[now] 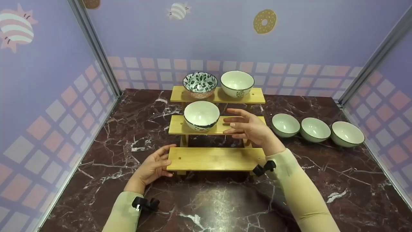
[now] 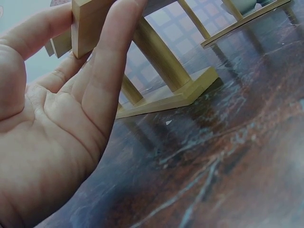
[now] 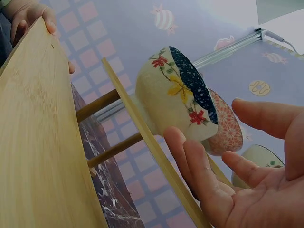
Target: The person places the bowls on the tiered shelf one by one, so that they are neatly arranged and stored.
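A three-tier wooden stand (image 1: 215,159) stands in front of me. My left hand (image 1: 153,167) holds the left end of its lowest board, thumb at the front corner and other fingers around the end. A white bowl (image 1: 201,115) with a dark blue rim patch and red and yellow flowers (image 3: 178,90) sits upright on the left of the middle board. My right hand (image 1: 249,127) hovers over that board just right of the bowl, fingers spread, holding nothing. On the top board are a green-leaf-patterned bowl (image 1: 200,83) and a white bowl (image 1: 237,82).
Right of the stand, three plain pale bowls stand in a row on the dark marbled table (image 1: 212,206): a left one (image 1: 285,125), a middle one (image 1: 315,129) and a right one (image 1: 347,133). Purple patterned walls (image 1: 219,35) enclose the back and both sides.
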The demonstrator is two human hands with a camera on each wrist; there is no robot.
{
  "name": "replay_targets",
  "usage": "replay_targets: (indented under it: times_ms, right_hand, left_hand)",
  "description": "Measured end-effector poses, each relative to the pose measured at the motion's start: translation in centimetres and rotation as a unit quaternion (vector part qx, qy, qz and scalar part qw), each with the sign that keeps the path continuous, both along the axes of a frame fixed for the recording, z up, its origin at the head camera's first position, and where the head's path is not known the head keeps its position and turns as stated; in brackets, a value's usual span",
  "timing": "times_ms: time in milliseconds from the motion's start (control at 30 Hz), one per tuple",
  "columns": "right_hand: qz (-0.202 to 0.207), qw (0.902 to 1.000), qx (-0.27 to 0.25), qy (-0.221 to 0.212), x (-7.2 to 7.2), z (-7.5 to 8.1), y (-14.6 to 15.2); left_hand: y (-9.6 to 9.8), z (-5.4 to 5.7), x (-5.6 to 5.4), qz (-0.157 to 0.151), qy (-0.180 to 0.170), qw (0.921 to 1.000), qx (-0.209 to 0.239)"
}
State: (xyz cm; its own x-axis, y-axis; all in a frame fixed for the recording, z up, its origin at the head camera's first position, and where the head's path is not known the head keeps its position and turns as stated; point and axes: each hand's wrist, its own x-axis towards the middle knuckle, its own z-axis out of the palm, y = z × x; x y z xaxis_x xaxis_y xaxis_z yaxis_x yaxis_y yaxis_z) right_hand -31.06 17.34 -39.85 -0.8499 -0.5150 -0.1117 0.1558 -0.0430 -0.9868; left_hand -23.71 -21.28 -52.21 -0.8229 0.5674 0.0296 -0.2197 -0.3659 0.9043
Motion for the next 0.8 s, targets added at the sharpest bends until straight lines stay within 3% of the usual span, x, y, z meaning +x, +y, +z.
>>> replay_targets:
  times_ms: [800]
  right_hand:
    - [-0.023,0.9985,-0.038,0.032,2.6,-0.9,9.3]
  left_hand:
    - [0.0,-0.1,-0.1,-0.005,0.000,0.9999,0.009]
